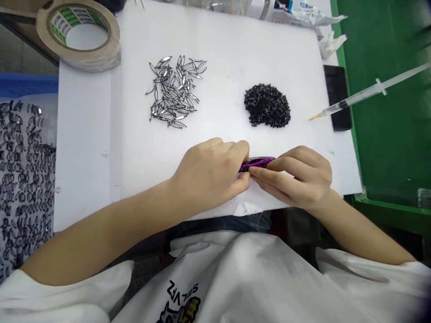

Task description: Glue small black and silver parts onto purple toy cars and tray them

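Note:
Between my two hands, low over the white foam sheet (pixel 222 54), is a small purple toy car (pixel 258 162). The thumb and bent fingers of my left hand (pixel 212 172) close on its left end. From the other side my right hand (pixel 298 177) pinches the car, with fingertips along its near edge and right end. Part of the car is hidden by my fingers. Beyond my left hand lies a loose spread of slim, clear, black-edged pieces (pixel 175 92). A heap of tiny black pieces (pixel 267 106) sits beyond the car.
At the back left stands a big tape roll (pixel 112 47). A syringe with an orange tip (pixel 357 95) lies at the right, across a black flat object (pixel 337 98). Plastic packaging (pixel 303 17) lines the back edge. Left of the table, many dark-edged parts (pixel 27 179) lie in rows.

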`<control>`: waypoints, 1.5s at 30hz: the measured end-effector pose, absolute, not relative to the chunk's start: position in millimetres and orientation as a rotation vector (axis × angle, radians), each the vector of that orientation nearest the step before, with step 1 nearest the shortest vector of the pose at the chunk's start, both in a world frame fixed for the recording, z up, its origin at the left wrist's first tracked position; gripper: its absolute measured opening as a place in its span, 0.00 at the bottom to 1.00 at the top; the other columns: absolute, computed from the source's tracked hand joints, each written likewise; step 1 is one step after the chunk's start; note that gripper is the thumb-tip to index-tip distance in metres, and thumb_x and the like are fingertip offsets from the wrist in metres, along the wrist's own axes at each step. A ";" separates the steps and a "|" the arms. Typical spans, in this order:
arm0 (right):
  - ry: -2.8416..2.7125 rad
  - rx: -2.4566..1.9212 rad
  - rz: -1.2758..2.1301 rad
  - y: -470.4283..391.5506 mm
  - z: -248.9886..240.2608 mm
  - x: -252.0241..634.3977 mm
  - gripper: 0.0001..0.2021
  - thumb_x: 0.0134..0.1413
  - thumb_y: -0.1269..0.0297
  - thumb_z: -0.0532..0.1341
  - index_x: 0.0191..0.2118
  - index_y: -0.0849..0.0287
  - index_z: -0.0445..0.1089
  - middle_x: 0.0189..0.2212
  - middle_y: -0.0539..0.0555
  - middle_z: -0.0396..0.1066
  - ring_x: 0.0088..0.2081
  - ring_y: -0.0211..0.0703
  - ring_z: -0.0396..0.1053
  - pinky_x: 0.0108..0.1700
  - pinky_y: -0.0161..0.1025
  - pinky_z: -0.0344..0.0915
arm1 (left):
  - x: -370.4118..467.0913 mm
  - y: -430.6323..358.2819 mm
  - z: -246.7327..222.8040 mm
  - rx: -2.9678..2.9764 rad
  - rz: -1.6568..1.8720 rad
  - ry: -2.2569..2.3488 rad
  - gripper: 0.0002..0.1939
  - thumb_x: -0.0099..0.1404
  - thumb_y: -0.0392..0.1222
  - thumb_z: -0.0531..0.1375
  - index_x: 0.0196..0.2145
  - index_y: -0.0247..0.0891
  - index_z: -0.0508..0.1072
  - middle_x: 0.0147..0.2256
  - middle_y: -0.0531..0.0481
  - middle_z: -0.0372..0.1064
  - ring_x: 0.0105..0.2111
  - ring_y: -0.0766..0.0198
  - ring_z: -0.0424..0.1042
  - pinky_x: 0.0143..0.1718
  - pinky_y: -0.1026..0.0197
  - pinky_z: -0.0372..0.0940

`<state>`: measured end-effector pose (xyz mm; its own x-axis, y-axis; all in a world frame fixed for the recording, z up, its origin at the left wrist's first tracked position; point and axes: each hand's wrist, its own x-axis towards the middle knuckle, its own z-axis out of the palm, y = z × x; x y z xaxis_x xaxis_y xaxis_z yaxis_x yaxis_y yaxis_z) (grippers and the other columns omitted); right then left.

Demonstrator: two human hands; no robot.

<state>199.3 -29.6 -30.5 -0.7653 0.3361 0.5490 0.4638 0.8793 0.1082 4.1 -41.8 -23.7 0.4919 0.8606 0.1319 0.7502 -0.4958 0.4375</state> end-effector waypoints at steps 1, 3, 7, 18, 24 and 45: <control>-2.522 -0.585 -0.341 -29.4 -30.4 199.6 0.11 0.44 0.70 0.66 0.37 0.56 0.68 0.17 0.47 0.64 0.21 0.35 0.57 0.22 0.35 0.56 | 4.0 -41.7 -23.5 2.424 0.477 1.354 0.08 0.58 0.41 0.55 0.33 0.36 0.69 0.26 0.52 0.69 0.27 0.62 0.66 0.26 0.60 0.56; -2.548 -0.574 -0.357 -27.9 -29.1 200.6 0.13 0.43 0.71 0.66 0.38 0.56 0.68 0.17 0.47 0.63 0.21 0.35 0.55 0.22 0.35 0.56 | 3.8 -41.4 -23.2 2.436 0.470 1.347 0.08 0.59 0.42 0.55 0.33 0.36 0.69 0.26 0.52 0.69 0.28 0.62 0.66 0.27 0.60 0.56; -2.604 -0.508 -0.246 -23.3 -22.0 205.7 0.11 0.45 0.70 0.66 0.37 0.57 0.69 0.19 0.48 0.63 0.21 0.34 0.55 0.21 0.35 0.57 | 3.1 -41.1 -23.0 2.428 0.458 1.338 0.07 0.59 0.42 0.55 0.33 0.36 0.69 0.25 0.52 0.68 0.28 0.62 0.66 0.26 0.61 0.55; -2.424 -0.948 0.292 4.2 7.1 174.0 0.04 0.52 0.70 0.59 0.31 0.58 0.71 0.22 0.49 0.67 0.23 0.33 0.63 0.26 0.33 0.60 | 5.6 -46.2 -14.6 2.604 0.246 1.198 0.08 0.60 0.38 0.54 0.39 0.35 0.66 0.34 0.49 0.69 0.33 0.59 0.69 0.30 0.59 0.60; -2.728 -1.049 0.430 30.2 -5.1 115.7 0.12 0.54 0.73 0.53 0.39 0.62 0.72 0.33 0.55 0.72 0.33 0.39 0.67 0.35 0.35 0.60 | 7.9 -93.9 0.9 2.786 0.307 1.265 0.16 0.62 0.34 0.50 0.49 0.30 0.62 0.44 0.39 0.68 0.33 0.57 0.69 0.28 0.57 0.60; -2.747 -1.111 0.107 42.5 -19.2 82.0 0.05 0.45 0.76 0.53 0.24 0.60 0.58 0.22 0.52 0.62 0.29 0.40 0.68 0.32 0.37 0.62 | -2.2 -153.6 -120.2 1.441 0.437 1.506 0.25 0.57 0.50 0.59 0.50 0.36 0.66 0.52 0.40 0.63 0.59 0.44 0.52 0.61 0.41 0.42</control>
<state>82.0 42.5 -19.2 -0.7059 0.6953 0.1354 0.6827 0.7188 -0.1318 -2.2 -153.6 -120.2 0.1708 0.9061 -0.3870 0.5581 0.2348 0.7959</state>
